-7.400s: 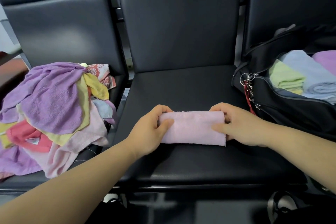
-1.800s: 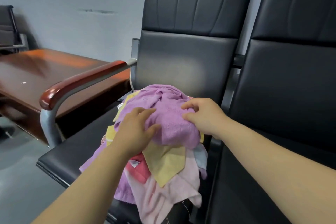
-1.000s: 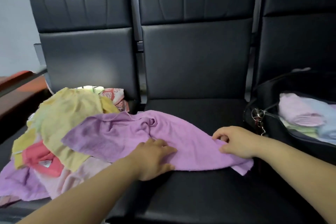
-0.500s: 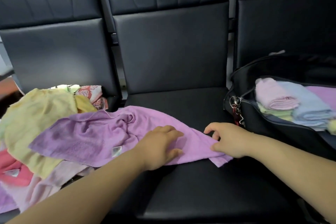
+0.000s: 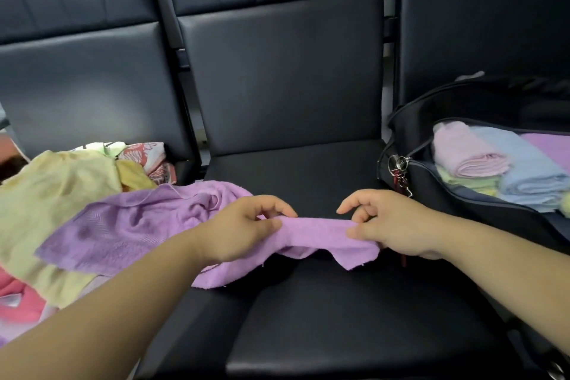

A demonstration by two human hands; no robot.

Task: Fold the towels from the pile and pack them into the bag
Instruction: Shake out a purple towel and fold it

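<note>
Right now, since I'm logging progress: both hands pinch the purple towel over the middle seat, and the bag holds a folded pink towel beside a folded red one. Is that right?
Not quite: the head view shows a light blue towel, not a red one, beside the pink towel in the bag. The left hand and right hand do pinch the purple towel over the middle seat.

The purple towel has left the top of the pile at the left and trails onto the middle seat. The left hand and right hand, flat on it a moment ago, now pinch its edge, lifted taut between them.
</note>
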